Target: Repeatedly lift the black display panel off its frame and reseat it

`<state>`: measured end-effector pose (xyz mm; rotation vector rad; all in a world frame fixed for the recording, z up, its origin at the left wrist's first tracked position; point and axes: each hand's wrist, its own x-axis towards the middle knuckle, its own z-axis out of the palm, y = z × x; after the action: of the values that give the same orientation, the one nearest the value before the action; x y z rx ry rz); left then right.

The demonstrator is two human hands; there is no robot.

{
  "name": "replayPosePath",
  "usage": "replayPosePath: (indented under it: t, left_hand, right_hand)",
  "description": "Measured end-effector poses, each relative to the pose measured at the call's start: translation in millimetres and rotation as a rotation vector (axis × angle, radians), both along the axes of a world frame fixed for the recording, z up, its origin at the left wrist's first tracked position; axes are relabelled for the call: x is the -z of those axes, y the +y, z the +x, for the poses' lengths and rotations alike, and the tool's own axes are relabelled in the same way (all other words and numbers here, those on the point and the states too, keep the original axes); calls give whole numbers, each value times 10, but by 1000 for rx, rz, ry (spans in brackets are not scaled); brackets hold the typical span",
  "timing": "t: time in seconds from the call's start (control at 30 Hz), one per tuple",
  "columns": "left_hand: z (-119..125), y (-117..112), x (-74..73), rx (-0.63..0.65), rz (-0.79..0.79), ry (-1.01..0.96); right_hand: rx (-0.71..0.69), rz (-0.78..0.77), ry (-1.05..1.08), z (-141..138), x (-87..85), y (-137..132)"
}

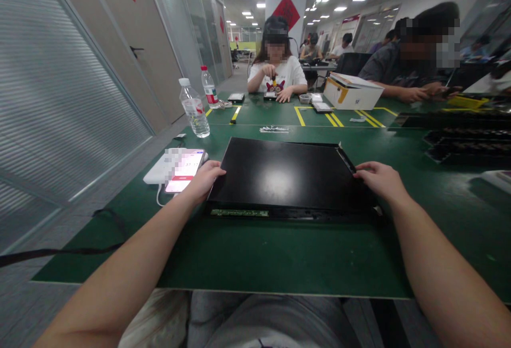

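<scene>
A glossy black display panel (pixel 279 172) lies flat on the green table in front of me, reflecting a bright patch of light. It sits slightly askew over a black frame (pixel 319 214), whose edges show along the near and right sides. A green circuit strip (pixel 239 213) shows along the near edge. My left hand (pixel 205 177) pinches the panel's left edge between thumb and fingers. At the opposite side, my right hand (pixel 379 180) is closed on the right edge, where panel and frame meet; the fingertips are partly hidden.
Left of the panel lie a phone (pixel 186 170) and a white box-like device (pixel 159 167) with a cable. Two water bottles, one nearer (pixel 195 108) and one red-capped (pixel 209 88), stand behind. Stacked black parts (pixel 463 143) are at right. Two people work across the table (pixel 279 257) near a white box (pixel 353 92).
</scene>
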<state>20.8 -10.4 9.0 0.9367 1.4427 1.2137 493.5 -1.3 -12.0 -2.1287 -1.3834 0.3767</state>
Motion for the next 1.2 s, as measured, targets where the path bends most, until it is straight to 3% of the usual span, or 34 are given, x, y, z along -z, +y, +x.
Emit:
replayPosePath:
  t: [0.17, 0.43, 1.2]
  left_hand:
    - [23, -19, -62, 21, -30, -12]
    - [-54, 5, 15, 88, -3, -15]
    - [-14, -19, -34, 91, -10, 0]
  right_hand:
    - [1, 4, 10, 8, 8, -5]
    - [-1, 12, -7, 32, 31, 1]
    - [-28, 2, 0, 83, 66, 30]
